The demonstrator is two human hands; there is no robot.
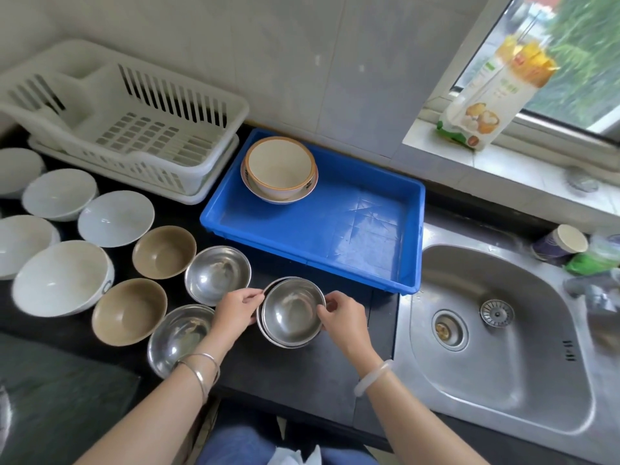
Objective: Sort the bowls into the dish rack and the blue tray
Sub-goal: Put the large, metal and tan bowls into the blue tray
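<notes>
Bowls crowd the left of the frame on the dark desk (302,380): white ceramic bowls (115,218) at far left, two brown bowls (163,251) beside them, then loose steel bowls (217,274) toward the middle. At upper left stands the white dish rack (134,129), with no bowls visible in it. Low in the centre sit the nested steel bowls (291,312), a stack of at least two, held between both hands. The left hand (235,312) pinches the stack's left rim, its grip clamped on the metal; the right hand (344,318) does the same on the right rim. Up and right of the stack, just beyond it, lies the blue tray (369,236), its long axis running left to right, with stacked cream bowls (280,169) in its upper-left corner. Both hands look equally near; the tray seems the closer destination, the rack farther up-left.
</notes>
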